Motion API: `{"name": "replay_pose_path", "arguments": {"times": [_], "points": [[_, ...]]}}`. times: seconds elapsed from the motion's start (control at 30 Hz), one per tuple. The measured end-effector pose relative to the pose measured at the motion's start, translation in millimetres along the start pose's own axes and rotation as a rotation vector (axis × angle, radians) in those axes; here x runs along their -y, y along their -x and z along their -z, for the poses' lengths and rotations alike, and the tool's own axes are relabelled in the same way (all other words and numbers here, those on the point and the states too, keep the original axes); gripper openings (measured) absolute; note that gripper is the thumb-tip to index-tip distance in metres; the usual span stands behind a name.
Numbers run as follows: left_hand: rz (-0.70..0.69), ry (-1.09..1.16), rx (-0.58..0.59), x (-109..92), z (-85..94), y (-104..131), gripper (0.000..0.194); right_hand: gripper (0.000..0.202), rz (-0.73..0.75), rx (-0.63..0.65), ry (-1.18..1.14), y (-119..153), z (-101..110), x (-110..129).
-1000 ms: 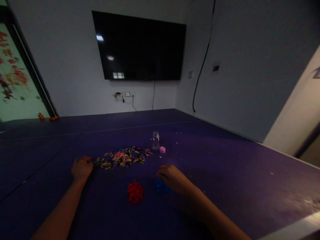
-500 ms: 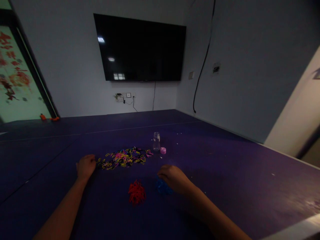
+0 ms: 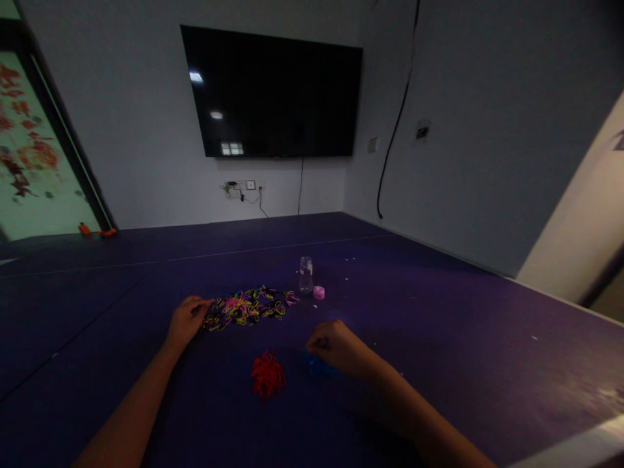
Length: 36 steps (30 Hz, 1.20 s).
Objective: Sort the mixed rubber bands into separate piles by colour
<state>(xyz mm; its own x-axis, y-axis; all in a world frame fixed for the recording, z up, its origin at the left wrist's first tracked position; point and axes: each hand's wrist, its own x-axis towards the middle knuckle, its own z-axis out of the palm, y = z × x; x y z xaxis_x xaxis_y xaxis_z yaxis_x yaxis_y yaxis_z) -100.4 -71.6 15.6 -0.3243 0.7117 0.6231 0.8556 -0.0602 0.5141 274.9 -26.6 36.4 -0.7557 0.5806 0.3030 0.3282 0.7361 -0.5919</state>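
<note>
A spread of small mixed-colour rubber bands (image 3: 246,305), yellow, pink, black and blue, lies on the dark purple surface. My left hand (image 3: 186,320) is at its left edge, fingers bent together at the bands; what they pinch is too small to make out. To the right, my right hand (image 3: 336,343) is over a small heap of blue rubber bands (image 3: 319,366) and partly covers it. Its thumb and fingertips are drawn together, and I cannot see what is between them. Between my forearms sits a heap of red rubber bands (image 3: 268,375).
A clear bottle (image 3: 305,276) stands upright and uncapped beyond the heaps, beside a pink cap (image 3: 318,292). Small white scraps (image 3: 347,279) are scattered to the right. Farther back are a wall-mounted television (image 3: 277,97), a hanging black cable (image 3: 396,130) and orange objects (image 3: 107,232).
My left hand has moved right and slightly up, onto the left end of the mixed bands. My right hand stays over the blue heap with only a slight shift.
</note>
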Motion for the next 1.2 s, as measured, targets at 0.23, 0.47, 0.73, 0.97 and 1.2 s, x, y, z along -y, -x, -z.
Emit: {"name": "replay_pose_path", "arguments": {"times": [0.23,0.47,0.73,0.97,1.2], "points": [[-0.263,-0.142,0.096,-16.9,-10.6,5.4,0.029,0.014,-0.073,0.055,0.013,0.8,0.1,-4.4],[-0.384,-0.254,0.179,-25.0,-16.4,7.0,0.023,0.028,-0.099,0.071,0.336,0.5,5.0,1.1],[-0.343,-0.305,0.222,-21.4,-17.8,5.5,0.022,0.039,-0.079,0.09,0.546,-0.8,4.3,5.8],[-0.256,-0.319,0.242,-17.8,-18.4,3.2,0.023,0.038,-0.066,0.107,0.561,0.3,4.9,10.2],[-0.248,-0.268,0.223,-15.5,-18.6,3.6,0.021,0.034,-0.052,0.099,0.502,-0.4,3.7,5.4]]}}
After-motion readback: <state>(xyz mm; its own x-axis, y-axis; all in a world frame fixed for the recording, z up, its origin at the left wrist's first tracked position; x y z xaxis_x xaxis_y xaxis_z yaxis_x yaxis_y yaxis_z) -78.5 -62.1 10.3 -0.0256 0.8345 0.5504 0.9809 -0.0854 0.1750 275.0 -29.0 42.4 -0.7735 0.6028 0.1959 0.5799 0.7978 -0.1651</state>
